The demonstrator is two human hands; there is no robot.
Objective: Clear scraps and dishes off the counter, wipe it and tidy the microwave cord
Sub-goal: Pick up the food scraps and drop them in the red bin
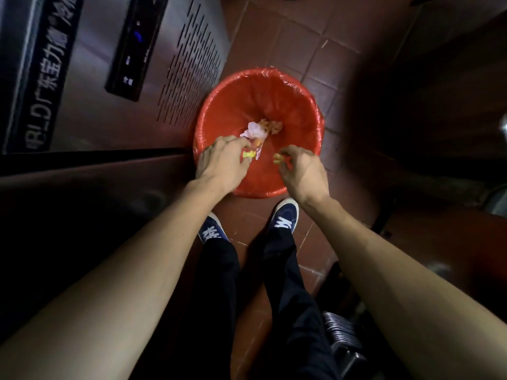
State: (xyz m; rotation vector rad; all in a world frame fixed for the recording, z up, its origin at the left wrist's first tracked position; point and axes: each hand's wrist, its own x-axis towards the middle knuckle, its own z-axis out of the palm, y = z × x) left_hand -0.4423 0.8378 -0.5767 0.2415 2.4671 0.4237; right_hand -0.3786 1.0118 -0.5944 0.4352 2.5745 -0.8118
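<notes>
A round bin lined with a red plastic bag [274, 86] stands on the floor in front of my feet. Both my hands hover over its near side. My left hand [222, 163] has its fingers curled round a yellow scrap [57, 154] and a clear wrapper [259, 146]. My right hand [303, 171] pinches a small yellow scrap [277, 158] between fingertips. At the bottom of the bin lie a crumpled white tissue [255, 130] and some orange-brown food scraps [274, 126].
A stainless steel appliance [109, 78] with vent slots and a dark control panel stands left of the bin. A dark counter edge [96, 157] runs below it. The floor is red-brown tile [315, 50]. My blue shoes [285, 218] stand just behind the bin.
</notes>
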